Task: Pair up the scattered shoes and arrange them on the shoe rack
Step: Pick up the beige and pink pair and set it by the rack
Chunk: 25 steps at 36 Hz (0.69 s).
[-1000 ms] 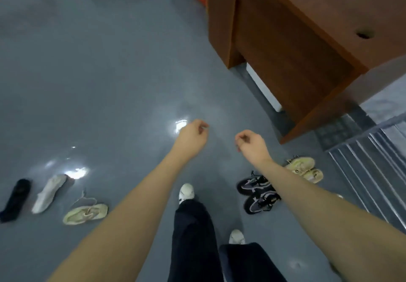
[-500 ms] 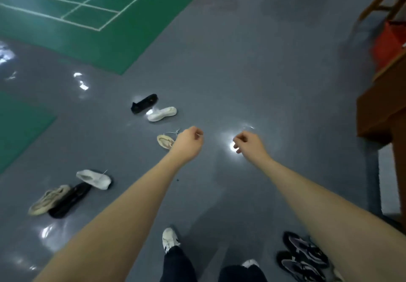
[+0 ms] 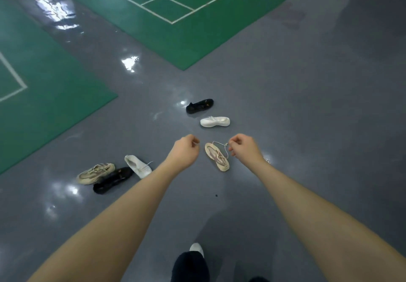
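Observation:
Six loose shoes lie on the grey floor. A beige shoe [image 3: 217, 156] with a trailing lace shows between my hands, lying on the floor below them. Beyond it are a white shoe [image 3: 215, 121] and a black shoe [image 3: 199, 105]. To the left lie another white shoe [image 3: 138, 166], a black shoe [image 3: 113, 179] and a beige shoe [image 3: 95, 173], close together. My left hand [image 3: 184, 152] and right hand [image 3: 245, 147] are held out in front of me, fingers curled, holding nothing. No shoe rack is in view.
Green court mats with white lines [image 3: 167, 18] cover the floor at the far side and on the left [image 3: 44, 97]. The grey floor [image 3: 307, 117] is glossy with light reflections. My own foot in a white shoe [image 3: 197, 248] shows at the bottom.
The view has swung left, away from the wooden desk and the paired shoes, and the scattered shoes now lie ahead and nearer. My hands keep the same curled pose.

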Motion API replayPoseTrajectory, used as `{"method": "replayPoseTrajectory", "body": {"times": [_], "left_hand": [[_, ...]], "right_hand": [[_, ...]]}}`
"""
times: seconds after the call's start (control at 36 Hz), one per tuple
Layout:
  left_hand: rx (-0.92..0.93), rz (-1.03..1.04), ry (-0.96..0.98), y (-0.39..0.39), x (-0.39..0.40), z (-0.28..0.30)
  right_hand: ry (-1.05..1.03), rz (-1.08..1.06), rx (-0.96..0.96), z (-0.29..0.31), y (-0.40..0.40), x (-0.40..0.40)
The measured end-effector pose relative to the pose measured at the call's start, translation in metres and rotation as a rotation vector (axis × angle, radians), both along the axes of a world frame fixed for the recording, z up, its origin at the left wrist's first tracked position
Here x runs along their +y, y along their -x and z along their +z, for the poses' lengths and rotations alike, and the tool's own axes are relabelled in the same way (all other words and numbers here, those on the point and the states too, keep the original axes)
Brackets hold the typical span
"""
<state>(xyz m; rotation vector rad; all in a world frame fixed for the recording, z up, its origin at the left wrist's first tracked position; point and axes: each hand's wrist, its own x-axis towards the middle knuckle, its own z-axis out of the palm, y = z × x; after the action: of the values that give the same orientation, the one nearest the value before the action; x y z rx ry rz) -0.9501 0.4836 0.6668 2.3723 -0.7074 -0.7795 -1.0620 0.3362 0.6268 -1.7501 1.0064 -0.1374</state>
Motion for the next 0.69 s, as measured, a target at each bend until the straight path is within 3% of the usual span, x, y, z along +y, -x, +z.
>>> {"method": "replayPoseTrajectory", "body": {"times": [0.31, 0.69], "left_hand": [[0.037, 0.059, -0.005, -0.065, -0.029, -0.020], [0.121, 0.217, -0.011, -0.140, -0.155, -0.056]], "right_hand": [[-0.012, 0.045, 0.028, -0.013, -0.074, -0.037], [0.028, 0.202, 0.093, -0.056, -0.165, -0.163]]}}
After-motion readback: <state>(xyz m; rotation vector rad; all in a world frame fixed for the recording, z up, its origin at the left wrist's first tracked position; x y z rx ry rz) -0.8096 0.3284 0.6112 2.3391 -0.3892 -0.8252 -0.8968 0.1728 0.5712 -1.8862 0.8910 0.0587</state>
